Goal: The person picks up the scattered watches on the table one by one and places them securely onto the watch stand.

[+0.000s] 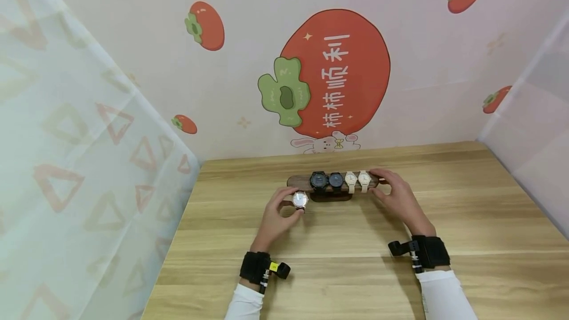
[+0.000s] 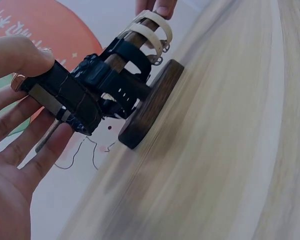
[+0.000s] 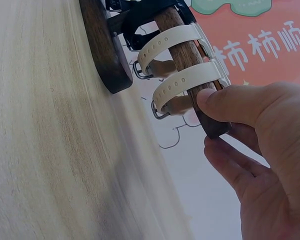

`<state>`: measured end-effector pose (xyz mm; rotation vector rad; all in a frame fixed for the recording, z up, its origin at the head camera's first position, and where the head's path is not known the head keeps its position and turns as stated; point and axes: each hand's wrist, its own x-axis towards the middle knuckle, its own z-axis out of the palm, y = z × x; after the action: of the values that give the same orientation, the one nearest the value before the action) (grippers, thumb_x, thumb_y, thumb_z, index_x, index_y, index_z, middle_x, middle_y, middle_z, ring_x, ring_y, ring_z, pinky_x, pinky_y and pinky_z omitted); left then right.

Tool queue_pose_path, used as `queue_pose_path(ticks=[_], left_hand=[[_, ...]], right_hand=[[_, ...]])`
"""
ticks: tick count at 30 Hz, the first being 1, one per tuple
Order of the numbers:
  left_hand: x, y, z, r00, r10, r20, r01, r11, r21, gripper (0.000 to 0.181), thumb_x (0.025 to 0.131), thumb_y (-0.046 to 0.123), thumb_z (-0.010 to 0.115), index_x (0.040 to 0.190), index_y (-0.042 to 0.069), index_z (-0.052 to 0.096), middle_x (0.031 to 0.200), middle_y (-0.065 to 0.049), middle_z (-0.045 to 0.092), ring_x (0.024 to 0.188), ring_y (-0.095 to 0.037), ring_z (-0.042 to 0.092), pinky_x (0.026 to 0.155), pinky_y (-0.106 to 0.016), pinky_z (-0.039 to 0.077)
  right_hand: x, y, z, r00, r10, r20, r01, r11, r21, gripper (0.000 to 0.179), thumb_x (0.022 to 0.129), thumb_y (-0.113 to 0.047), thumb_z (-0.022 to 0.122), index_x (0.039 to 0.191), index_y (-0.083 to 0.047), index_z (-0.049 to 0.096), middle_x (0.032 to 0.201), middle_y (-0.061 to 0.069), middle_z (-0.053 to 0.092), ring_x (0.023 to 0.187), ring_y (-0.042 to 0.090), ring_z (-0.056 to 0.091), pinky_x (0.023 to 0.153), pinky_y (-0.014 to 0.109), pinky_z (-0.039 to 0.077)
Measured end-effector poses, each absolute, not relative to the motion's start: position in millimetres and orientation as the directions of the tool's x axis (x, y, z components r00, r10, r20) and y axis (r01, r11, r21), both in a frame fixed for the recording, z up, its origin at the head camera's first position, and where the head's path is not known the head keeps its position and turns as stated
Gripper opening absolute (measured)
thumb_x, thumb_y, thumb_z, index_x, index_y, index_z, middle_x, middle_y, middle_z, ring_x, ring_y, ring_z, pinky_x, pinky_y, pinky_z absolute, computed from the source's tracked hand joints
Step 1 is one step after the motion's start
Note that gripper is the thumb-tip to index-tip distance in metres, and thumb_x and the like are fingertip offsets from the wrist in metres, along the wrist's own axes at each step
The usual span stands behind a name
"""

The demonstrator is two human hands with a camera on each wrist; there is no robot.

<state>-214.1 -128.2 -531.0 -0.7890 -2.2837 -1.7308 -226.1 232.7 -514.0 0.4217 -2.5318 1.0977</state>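
Observation:
A wristwatch with a pale round dial point(image 1: 300, 199) and a dark strap point(image 2: 72, 95) is pinched between the thumb and fingers of my left hand point(image 1: 274, 219). It is just in front of the left end of a dark wooden watch stand point(image 1: 297, 181). My right hand point(image 1: 400, 202) grips the right end of the stand's bar point(image 3: 212, 125), thumb on one side and fingers on the other. Along the bar sit a larger black watch point(image 1: 318, 180), a smaller black watch point(image 1: 336, 180) and two cream-strapped watches point(image 1: 350, 179), their straps looped round it.
The stand's dark oval base point(image 2: 155, 102) rests on a wood-grain table point(image 1: 338, 246). Behind the table rises a pale backdrop point(image 1: 426, 63) printed with red persimmons. A patterned side cloth point(image 1: 89, 162) borders the table's left edge.

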Motion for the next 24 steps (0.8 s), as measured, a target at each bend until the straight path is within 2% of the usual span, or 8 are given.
queue_pose_path(ticks=[8, 14, 20, 24], left_hand=[[-219.3, -140.3, -532.6, -0.851, 0.257, 0.458, 0.508, 0.178, 0.843, 0.06, 0.088, -0.009, 0.081, 0.145, -0.001, 0.062, 0.139, -0.024, 0.061, 0.117, -0.038, 0.062, 0.095, -0.041, 0.064], [-224.0, -146.9, -534.2, -0.847, 0.225, 0.482, 0.521, 0.166, 0.837, 0.06, 0.088, -0.011, 0.08, 0.144, -0.002, 0.062, 0.138, -0.024, 0.061, 0.123, -0.029, 0.06, 0.094, -0.032, 0.063], [-227.5, -151.8, -535.9, -0.84, 0.214, 0.499, 0.535, 0.169, 0.827, 0.058, 0.089, -0.01, 0.079, 0.144, -0.003, 0.062, 0.136, -0.025, 0.06, 0.123, -0.029, 0.058, 0.091, -0.032, 0.063], [-229.9, -154.6, -537.7, -0.841, 0.208, 0.499, 0.534, 0.172, 0.828, 0.057, 0.09, -0.01, 0.079, 0.144, -0.002, 0.062, 0.137, -0.024, 0.06, 0.123, -0.027, 0.057, 0.09, -0.028, 0.062]], right_hand=[[-226.6, 233.5, -515.6, -0.903, -0.128, 0.411, -0.388, 0.654, -0.65, 0.053, 0.092, 0.007, 0.078, 0.142, 0.002, 0.062, 0.139, 0.026, 0.064, 0.122, 0.048, 0.064, 0.106, 0.064, 0.052], [-227.5, 234.5, -516.9, -0.9, -0.129, 0.417, -0.392, 0.659, -0.642, 0.053, 0.092, 0.007, 0.079, 0.142, 0.002, 0.063, 0.138, 0.026, 0.065, 0.122, 0.047, 0.064, 0.105, 0.064, 0.052], [-228.9, 235.6, -518.6, -0.897, -0.128, 0.423, -0.397, 0.653, -0.645, 0.053, 0.091, 0.007, 0.079, 0.142, 0.002, 0.063, 0.138, 0.026, 0.065, 0.122, 0.047, 0.064, 0.105, 0.063, 0.052], [-229.3, 236.0, -519.1, -0.895, -0.127, 0.427, -0.4, 0.652, -0.644, 0.053, 0.091, 0.006, 0.079, 0.142, 0.002, 0.063, 0.138, 0.026, 0.066, 0.121, 0.046, 0.065, 0.105, 0.063, 0.052]])
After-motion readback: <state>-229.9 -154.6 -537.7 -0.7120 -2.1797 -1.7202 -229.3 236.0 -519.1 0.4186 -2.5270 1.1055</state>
